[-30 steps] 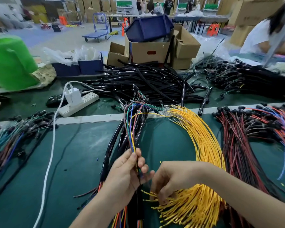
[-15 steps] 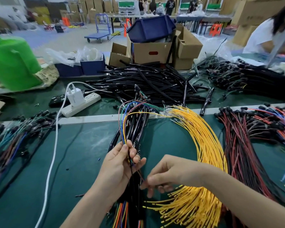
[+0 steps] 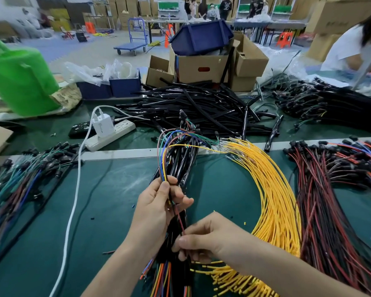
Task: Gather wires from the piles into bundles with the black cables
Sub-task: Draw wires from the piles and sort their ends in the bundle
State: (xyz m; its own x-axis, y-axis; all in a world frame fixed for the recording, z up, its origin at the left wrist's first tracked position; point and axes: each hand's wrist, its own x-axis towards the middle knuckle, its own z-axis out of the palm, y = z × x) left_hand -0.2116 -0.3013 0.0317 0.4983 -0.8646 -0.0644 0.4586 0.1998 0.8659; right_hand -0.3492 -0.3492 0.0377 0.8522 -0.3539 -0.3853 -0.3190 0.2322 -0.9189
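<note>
My left hand grips a thin bunch of coloured wires that arch up over a bundle of black cables lying on the green mat. My right hand pinches a red wire just below the left hand, between thumb and forefinger. A curved pile of yellow wires lies to the right of both hands. Beyond it sits a pile of red and black wires.
A heap of black tubes covers the far table. A white power strip with a charger and its white cord lies left of centre. Mixed wires lie at the left edge. Cardboard boxes stand behind; a person works at far right.
My left hand has risen a little with the coloured wires. My right hand left the yellow pile, moved under the left hand and now pinches a red wire.
</note>
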